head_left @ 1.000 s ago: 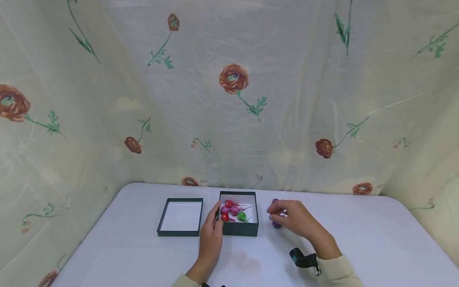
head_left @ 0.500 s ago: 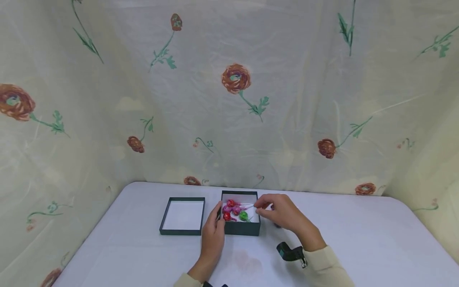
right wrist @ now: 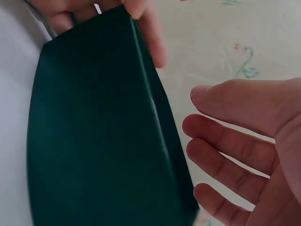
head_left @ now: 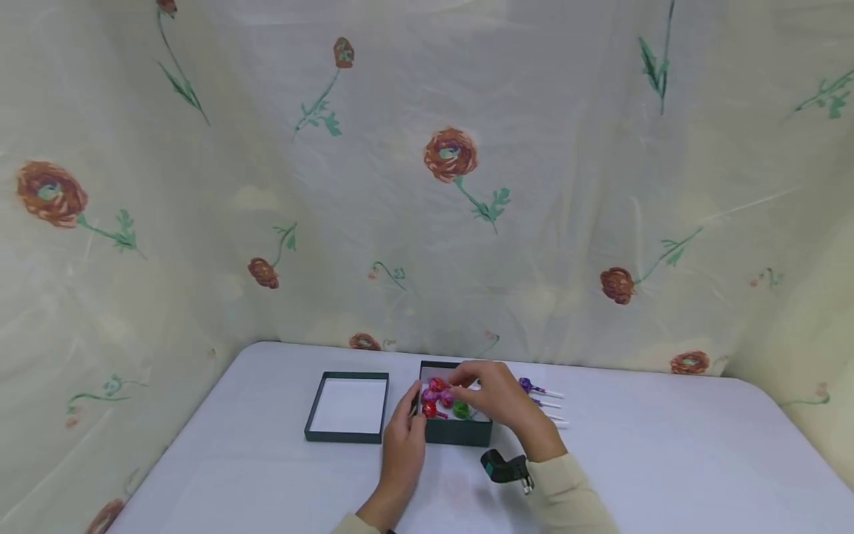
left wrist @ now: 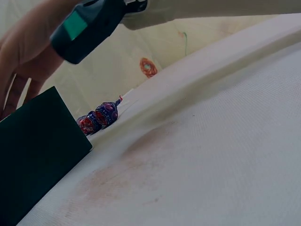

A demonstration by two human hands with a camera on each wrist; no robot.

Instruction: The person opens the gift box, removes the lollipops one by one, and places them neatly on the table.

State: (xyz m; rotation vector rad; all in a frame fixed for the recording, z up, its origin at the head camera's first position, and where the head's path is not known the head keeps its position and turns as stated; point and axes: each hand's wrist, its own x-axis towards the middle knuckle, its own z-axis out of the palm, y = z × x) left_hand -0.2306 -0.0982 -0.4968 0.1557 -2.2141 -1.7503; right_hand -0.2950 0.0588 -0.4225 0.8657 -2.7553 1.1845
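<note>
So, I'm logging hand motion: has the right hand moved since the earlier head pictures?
Yes. Against the open box in the head view, the right hand has moved left, from the purple lollipops to over the box.

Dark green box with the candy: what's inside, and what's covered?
In the dark green box: two red lollipops, two pinkish-purple lollipops, one green lollipop. The right hand covers part of the interior's right side; whatever lies beneath it can't be seen.
</note>
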